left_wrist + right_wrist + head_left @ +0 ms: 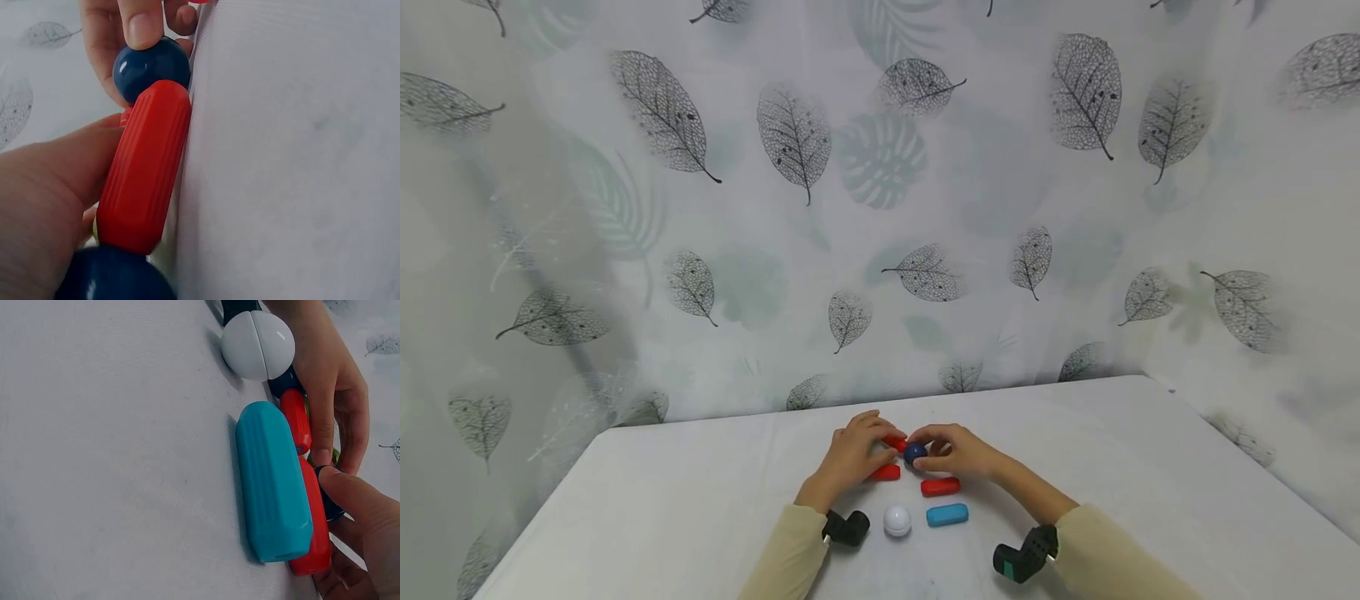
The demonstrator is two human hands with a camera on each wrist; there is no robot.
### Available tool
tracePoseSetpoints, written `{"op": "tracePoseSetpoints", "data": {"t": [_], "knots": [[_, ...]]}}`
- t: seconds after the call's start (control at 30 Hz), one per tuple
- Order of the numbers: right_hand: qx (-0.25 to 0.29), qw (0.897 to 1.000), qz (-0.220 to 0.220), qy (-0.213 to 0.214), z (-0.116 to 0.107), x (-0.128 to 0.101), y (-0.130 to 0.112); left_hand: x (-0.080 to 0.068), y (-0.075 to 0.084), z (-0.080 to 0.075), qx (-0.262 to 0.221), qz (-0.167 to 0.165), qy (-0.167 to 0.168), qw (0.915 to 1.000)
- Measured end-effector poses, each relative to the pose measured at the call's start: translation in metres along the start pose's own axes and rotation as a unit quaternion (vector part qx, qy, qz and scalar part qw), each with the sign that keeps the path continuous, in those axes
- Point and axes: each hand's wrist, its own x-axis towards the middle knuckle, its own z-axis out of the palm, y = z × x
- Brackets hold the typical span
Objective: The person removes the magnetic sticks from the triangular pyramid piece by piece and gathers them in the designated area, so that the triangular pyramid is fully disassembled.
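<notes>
My two hands meet at the middle of a white table (1150, 467). The right hand (928, 448) pinches a dark blue ball (914, 452), whose top is pressed by a fingertip in the left wrist view, ball (152, 67). The left hand (880, 442) curls over a red rod (145, 169) that joins this ball to a second blue ball (115, 275). In front of the hands lie two more red rods (885, 473) (941, 487), a cyan rod (947, 515) and a white ball (897, 520). The right wrist view shows the cyan rod (272, 481) beside a red rod (312, 519) and the white ball (257, 345).
A leaf-printed curtain (880, 208) hangs behind the table and closes off both sides. Black wrist cameras (847, 527) (1026, 554) sit on my forearms. White tabletop stretches out on either side of the pieces.
</notes>
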Motion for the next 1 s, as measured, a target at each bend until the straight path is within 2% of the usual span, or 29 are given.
{"op": "tracePoseSetpoints", "data": {"t": [0.17,0.37,0.5,0.67,0.77,1.0], "knots": [[-0.002,1.0,-0.002,0.007,-0.001,0.001,-0.003,0.002,0.002,0.001,0.011,-0.016,0.018,0.9996],[0.001,1.0,0.002,0.012,0.0,-0.001,-0.002,0.001,-0.001,0.003,0.039,-0.049,0.063,0.996],[0.005,1.0,0.004,0.02,0.002,-0.003,0.0,-0.002,-0.005,0.004,0.039,-0.055,0.084,0.9941],[0.02,0.999,-0.003,0.026,0.004,-0.003,-0.002,-0.003,-0.01,0.007,0.01,-0.079,0.106,0.9912],[0.036,0.999,-0.003,0.028,0.005,-0.003,-0.005,-0.003,-0.011,0.007,-0.008,-0.097,0.108,0.9894],[0.064,0.998,-0.009,0.017,0.009,-0.004,-0.014,-0.001,-0.012,0.007,-0.012,-0.082,0.107,0.9907]]}}
